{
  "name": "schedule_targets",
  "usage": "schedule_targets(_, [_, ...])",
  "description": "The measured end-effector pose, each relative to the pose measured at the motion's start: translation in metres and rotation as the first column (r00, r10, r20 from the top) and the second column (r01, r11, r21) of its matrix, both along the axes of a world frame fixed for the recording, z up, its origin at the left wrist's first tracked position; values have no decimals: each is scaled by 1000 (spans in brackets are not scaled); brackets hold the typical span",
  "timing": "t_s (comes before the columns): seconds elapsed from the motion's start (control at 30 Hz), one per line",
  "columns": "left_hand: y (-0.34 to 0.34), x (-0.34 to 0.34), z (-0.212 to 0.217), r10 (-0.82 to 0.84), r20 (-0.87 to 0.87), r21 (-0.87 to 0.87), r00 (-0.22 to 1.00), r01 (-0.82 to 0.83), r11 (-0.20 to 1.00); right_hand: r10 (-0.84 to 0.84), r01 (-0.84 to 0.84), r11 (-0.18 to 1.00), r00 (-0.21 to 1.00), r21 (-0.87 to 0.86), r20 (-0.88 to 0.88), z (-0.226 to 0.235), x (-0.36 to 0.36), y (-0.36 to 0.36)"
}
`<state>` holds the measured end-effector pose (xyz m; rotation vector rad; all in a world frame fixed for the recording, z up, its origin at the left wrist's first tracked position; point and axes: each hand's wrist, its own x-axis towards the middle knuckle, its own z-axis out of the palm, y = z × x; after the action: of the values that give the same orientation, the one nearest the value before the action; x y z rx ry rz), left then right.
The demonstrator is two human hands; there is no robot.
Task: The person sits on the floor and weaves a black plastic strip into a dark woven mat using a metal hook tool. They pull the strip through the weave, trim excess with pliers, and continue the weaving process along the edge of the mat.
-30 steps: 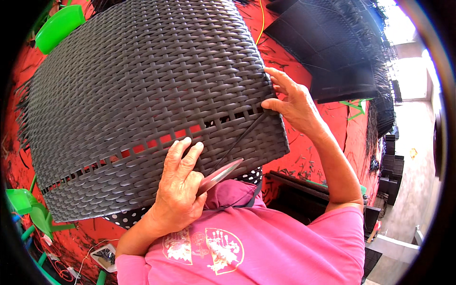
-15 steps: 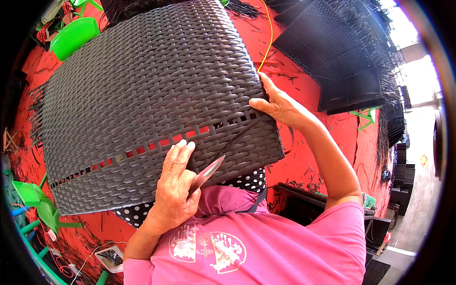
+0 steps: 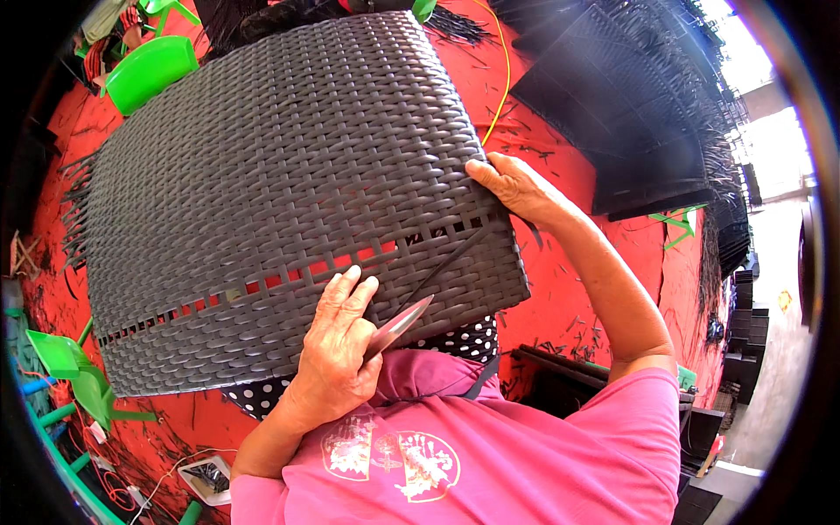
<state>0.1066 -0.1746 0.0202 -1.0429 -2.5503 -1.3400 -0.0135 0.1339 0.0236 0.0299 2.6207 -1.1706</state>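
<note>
1. Head view: a large dark grey woven panel (image 3: 280, 192) fills the centre and the upper left of the picture. It lies tilted on the lap of the person, over a black cloth with white dots (image 3: 455, 341).
2. The left hand (image 3: 337, 350) is at 6 o'clock from the panel's middle. Its fingers rest on the weave near the lower edge, and it grasps a flat metal blade (image 3: 398, 325), which points to 2 o'clock.
3. The right hand (image 3: 512, 188) is at 3 o'clock. It is clenched on the right edge of the panel, thumb on top.
4. A loose dark strand (image 3: 446, 262) runs between the two hands; it seems to go under the right hand, but this is hard to see.
5. A row of open gaps (image 3: 289, 278) crosses the weave, and the red floor (image 3: 569, 289) shows through.
6. A green chair (image 3: 149, 70) stands at 11 o'clock.
</note>
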Motion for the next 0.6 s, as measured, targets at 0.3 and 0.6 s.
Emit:
schedule_targets(0.3, [-2, -2, -3, -20, -21, 2, 1000, 21, 1000, -69, 82, 929, 996, 360, -50, 5, -14, -21])
schedule_targets(0.6, [0, -2, -2, 15, -96, -87, 995, -23, 996, 227, 215, 796, 760, 566, -609, 14, 5, -40])
